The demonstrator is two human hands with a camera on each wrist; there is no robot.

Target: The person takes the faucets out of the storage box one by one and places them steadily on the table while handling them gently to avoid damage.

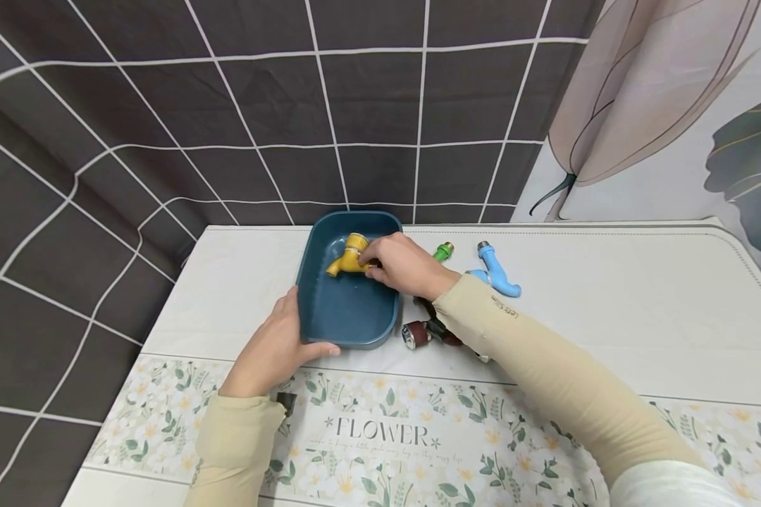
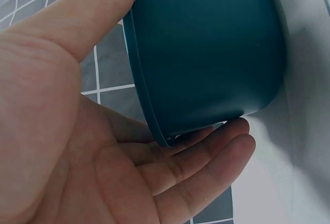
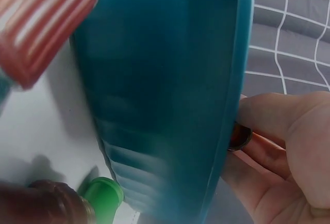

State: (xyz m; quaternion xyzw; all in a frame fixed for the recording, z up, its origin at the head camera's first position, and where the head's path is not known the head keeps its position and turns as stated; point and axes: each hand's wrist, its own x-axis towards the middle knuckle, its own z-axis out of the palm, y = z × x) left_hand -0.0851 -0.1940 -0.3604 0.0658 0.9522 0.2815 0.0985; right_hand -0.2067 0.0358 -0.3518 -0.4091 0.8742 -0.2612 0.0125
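Note:
A dark teal plastic basin (image 1: 349, 317) stands on the table. My left hand (image 1: 279, 345) spans its near left corner, fingers along the left side and thumb stretched along the front; in the left wrist view the fingers touch its outer wall (image 2: 206, 53). Inside the basin, toward the back, lies or hovers a yellow plastic faucet (image 1: 349, 259) with a ribbed cap. My right hand (image 1: 399, 264) reaches over the right rim and pinches this faucet by its right end. In the right wrist view a dark round end (image 3: 240, 137) shows between the fingers.
Right of the basin lie a green faucet (image 1: 444, 251), a light blue faucet (image 1: 497, 271) and a dark red-brown faucet (image 1: 416, 334), partly under the right forearm. A red ribbed part (image 3: 51, 22) shows in the right wrist view. A dark tiled-pattern cloth (image 1: 380, 105) hangs behind.

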